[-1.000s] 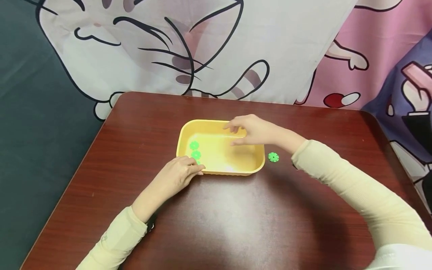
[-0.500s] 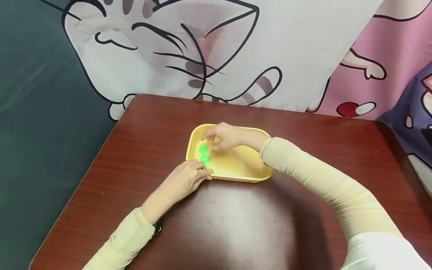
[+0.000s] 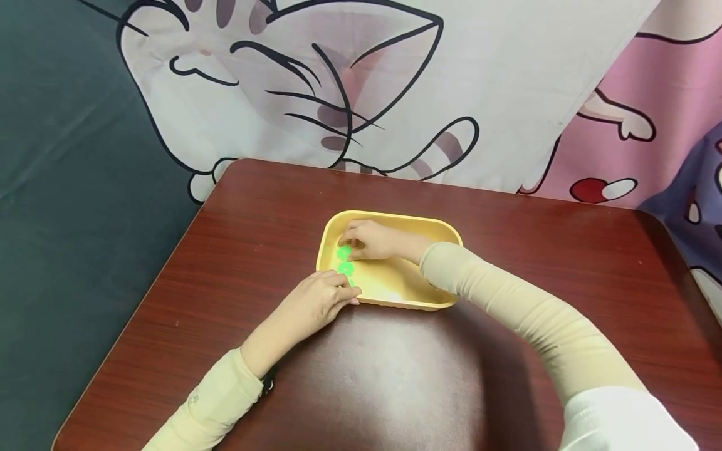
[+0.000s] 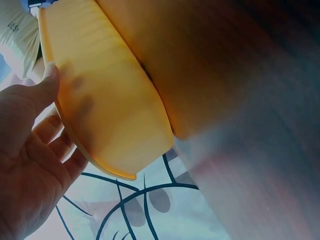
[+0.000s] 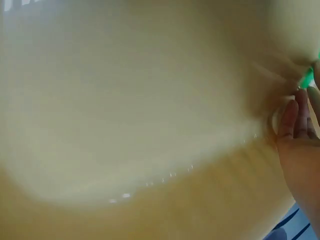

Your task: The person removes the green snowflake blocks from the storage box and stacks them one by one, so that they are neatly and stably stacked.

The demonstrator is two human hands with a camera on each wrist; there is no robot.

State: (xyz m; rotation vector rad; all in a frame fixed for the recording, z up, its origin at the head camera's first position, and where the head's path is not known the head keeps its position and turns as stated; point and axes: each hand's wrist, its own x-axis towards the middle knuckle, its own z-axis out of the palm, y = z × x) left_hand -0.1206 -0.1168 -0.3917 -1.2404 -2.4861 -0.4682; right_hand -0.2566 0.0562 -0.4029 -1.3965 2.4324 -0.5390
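A yellow plastic tray (image 3: 395,282) stands on the table. My left hand (image 3: 316,304) grips its near left corner; in the left wrist view the thumb lies on the outer wall (image 4: 110,95) and the fingers reach over the rim. Inside at the left end, several green notched discs lie in a row. My right hand (image 3: 372,240) reaches into the tray and pinches the farthest green disc (image 3: 343,252) between thumb and fingers. A second disc (image 3: 346,268) lies just nearer. Another disc (image 3: 352,283) is mostly hidden by the left hand. Green shows at the fingertips in the right wrist view.
The dark red-brown table (image 3: 259,232) extends around the tray. Behind it hangs a cloth (image 3: 507,81) printed with a cartoon cat. The right sleeve (image 3: 507,307) covers the tray's right end and the table beside it.
The right hand has moved left and down from over the tray's right side to the green discs. The left hand keeps its grip. The disc right of the tray is now out of sight.
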